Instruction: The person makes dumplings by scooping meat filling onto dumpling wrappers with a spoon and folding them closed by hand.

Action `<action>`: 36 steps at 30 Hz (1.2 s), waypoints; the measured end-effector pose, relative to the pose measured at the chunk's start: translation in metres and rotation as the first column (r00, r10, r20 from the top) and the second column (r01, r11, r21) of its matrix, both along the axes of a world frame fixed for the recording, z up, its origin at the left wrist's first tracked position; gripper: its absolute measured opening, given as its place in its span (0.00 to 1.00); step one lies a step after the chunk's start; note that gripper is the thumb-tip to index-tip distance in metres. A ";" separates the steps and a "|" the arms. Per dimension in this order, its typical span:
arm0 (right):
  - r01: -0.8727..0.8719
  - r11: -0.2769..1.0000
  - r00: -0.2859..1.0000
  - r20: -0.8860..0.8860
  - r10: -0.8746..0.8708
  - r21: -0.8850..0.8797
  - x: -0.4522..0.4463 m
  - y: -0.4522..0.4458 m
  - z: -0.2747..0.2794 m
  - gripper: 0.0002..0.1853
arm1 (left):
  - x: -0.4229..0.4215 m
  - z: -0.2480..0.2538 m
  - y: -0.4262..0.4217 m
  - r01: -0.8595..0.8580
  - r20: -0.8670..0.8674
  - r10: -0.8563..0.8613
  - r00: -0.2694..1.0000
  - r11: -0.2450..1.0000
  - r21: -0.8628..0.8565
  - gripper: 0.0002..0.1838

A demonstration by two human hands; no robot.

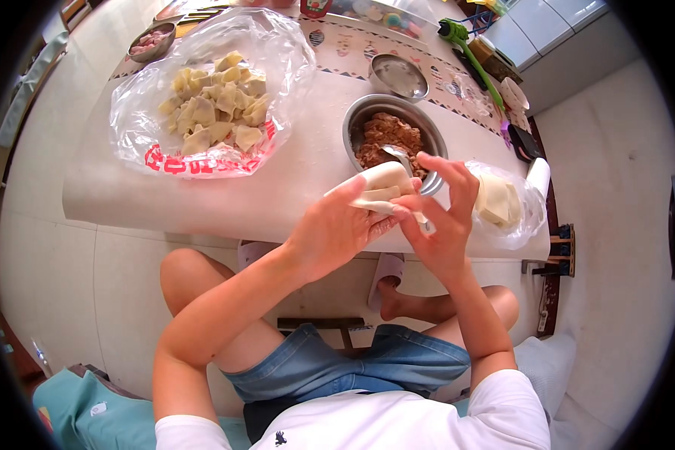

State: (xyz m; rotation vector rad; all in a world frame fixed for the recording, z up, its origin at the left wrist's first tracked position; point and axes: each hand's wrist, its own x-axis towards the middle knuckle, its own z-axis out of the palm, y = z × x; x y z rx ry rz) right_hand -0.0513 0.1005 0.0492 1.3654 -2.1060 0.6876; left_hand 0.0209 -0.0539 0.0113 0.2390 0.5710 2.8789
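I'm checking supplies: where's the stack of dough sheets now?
In the head view, at right, the stack of dough sheets sits in a plastic bag on the table, right of the right hand.

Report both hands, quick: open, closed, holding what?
Left hand: holding a wrapper between thumb and fingers.
Right hand: fingers partly spread, at the wrapper's edge; can't tell whether it's pinching.

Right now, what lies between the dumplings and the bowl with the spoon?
In the head view: one side of their clear bag, then bare white table.
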 end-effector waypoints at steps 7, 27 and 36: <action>0.142 0.967 0.872 0.490 -0.020 -0.213 0.001 -0.006 -0.006 0.06 | 0.001 -0.009 0.006 -0.153 0.030 0.172 0.985 0.935 -0.319 0.24; -0.104 0.993 0.984 -0.138 0.111 0.054 -0.001 0.014 -0.013 0.17 | -0.003 -0.009 -0.005 0.077 0.170 -0.039 0.985 0.972 -0.223 0.21; 0.096 0.949 0.565 0.801 0.196 -0.300 0.016 0.003 -0.014 0.10 | -0.003 -0.012 0.000 -0.432 -0.296 0.325 0.898 0.530 -0.730 0.17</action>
